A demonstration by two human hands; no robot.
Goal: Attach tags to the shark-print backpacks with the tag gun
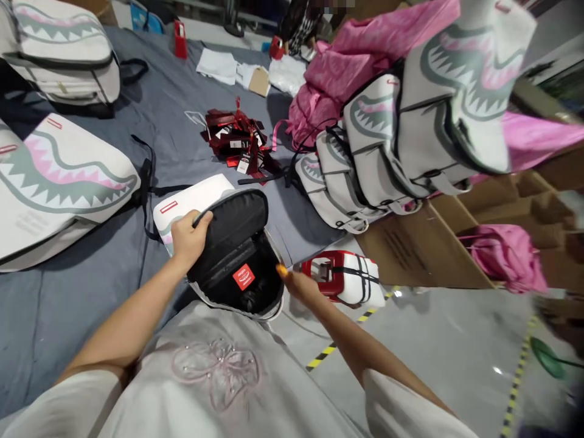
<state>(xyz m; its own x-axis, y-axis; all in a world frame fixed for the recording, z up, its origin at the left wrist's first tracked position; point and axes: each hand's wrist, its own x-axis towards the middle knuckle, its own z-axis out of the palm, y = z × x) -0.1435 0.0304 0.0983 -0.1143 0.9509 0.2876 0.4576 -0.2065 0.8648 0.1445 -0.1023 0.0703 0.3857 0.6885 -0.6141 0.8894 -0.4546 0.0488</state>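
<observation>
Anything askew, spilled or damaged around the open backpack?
Only mild mess: the red tags lie in a jumbled heap on the grey-blue cloth, overlapping at odd angles. No spill shows. The open backpack, held by the left hand, shows no clear damage.

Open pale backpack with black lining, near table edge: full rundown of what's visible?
The pale backpack with black fabric-like lining gapes at the edge of the table covered in blue-grey cloth. The left hand grips its raised flap; the right hand is at its right side, contact unclear. Inside: a red square printed label, text illegible. Whether the white panel behind belongs to it, I can't tell.
</observation>
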